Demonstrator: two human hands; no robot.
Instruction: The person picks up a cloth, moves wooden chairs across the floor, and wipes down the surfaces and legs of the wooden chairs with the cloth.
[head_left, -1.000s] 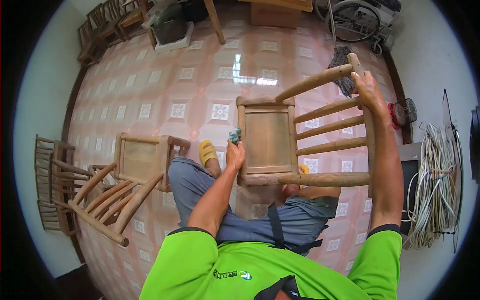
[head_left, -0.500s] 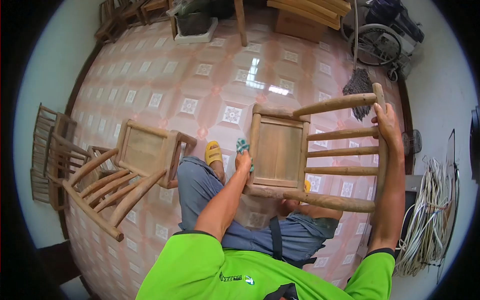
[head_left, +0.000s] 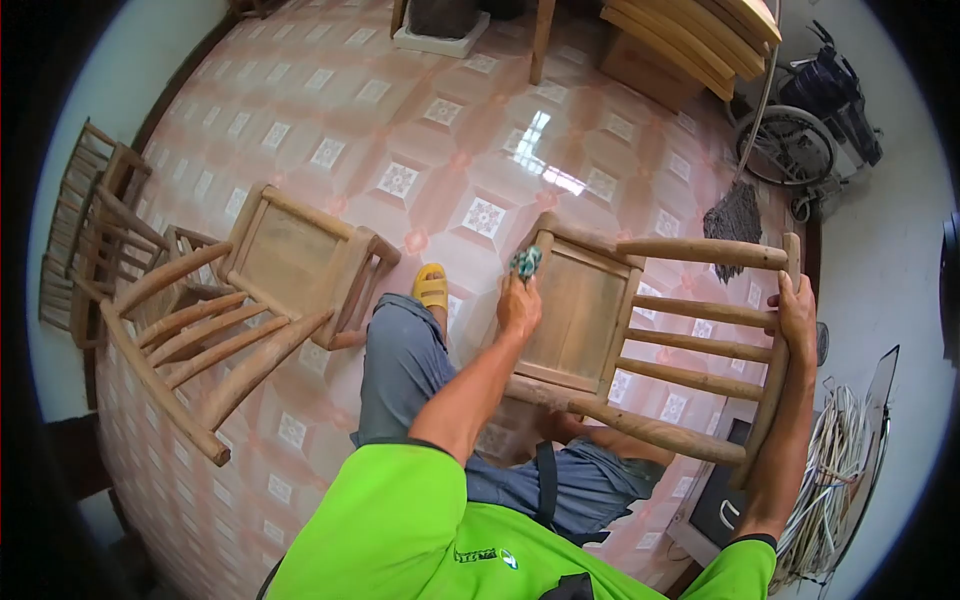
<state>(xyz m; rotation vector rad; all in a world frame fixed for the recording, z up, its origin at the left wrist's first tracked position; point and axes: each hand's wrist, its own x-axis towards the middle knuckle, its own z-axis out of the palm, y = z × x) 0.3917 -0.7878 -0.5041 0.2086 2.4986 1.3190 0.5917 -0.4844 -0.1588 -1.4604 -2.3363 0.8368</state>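
Observation:
A wooden chair (head_left: 570,310) is tilted in front of me, its seat facing up and its slatted back pointing right. My left hand (head_left: 519,303) is closed on a green-and-white checked cloth (head_left: 526,262), pressed to the seat frame near its far left corner. On the other side, my right hand (head_left: 796,312) wraps round the top rail (head_left: 778,375) of the chair back, with the fingers partly behind the wood. A second wooden chair (head_left: 290,245) lies tipped to my left, its back toward the lower left.
More small wooden chairs (head_left: 95,230) stand along the left wall. A grey mop (head_left: 735,225), a wheelchair (head_left: 795,140) and stacked wooden boards (head_left: 690,40) are at the far right. Bundled pale cables (head_left: 825,480) lie at the lower right. My yellow slipper (head_left: 430,286) rests on the tiles.
My left hand has moved with the cloth from the seat's left side toward its far left corner. My right hand stays on the top rail. The whole view has shifted and turned slightly.

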